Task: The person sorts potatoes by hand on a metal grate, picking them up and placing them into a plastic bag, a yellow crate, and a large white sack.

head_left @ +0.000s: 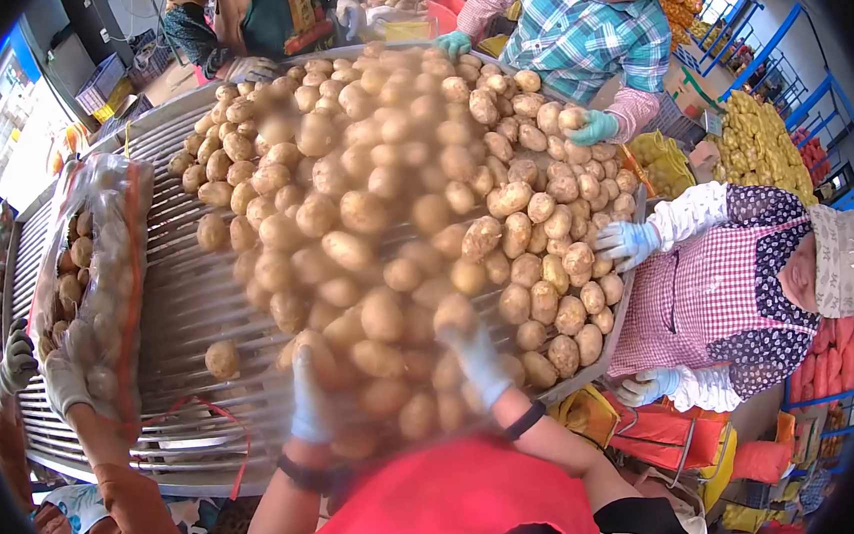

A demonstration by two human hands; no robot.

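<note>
Potatoes (346, 251) lie in a thick heap over the slatted metal table (200, 315) in front of me; a blur clouds the middle of the heap. My left hand (307, 402), in a pale glove, is at the near left side of the heap, its fingers stretched forward against the potatoes. Facing it, my right hand (479, 365) has fingers extended at the near right, the fingertips right at a potato (454, 313). Several potatoes lie between the two hands. A single potato (222, 360) sits apart on the slats to the left.
At left, a person's gloved hand (67, 384) rests on a clear bag of potatoes (97, 283). On the right, a person in a checked apron (690, 296) reaches to the heap. Another in a plaid shirt (580, 39) holds a potato (572, 118). Someone stands at the far edge.
</note>
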